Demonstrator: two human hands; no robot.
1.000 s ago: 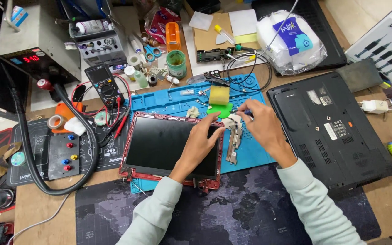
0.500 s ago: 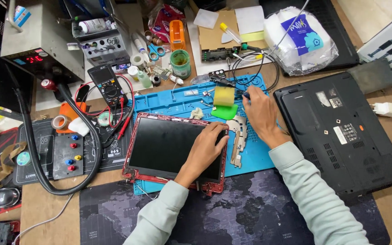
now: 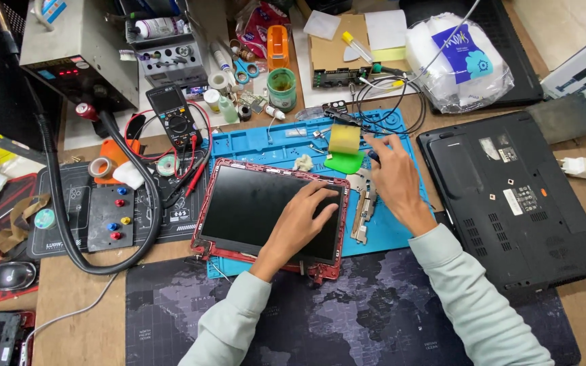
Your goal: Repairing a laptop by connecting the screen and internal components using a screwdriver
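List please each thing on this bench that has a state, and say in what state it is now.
Red-framed screen panel: lying flat, dark, left hand resting on it.
Right hand: on the blue mat, whether it holds anything cannot be told.
Black laptop: shut, underside up.
Metal hinge bracket: loose on the mat.
Power unit: on, red display lit.
Multimeter: leads plugged in.

The screen panel [image 3: 266,207] lies on the repair mat [image 3: 272,146] at the bench's middle, the left hand [image 3: 303,220] on its right edge. The hinge bracket [image 3: 362,217] lies right of it; the laptop base [image 3: 510,196] sits toward the bench's right edge.
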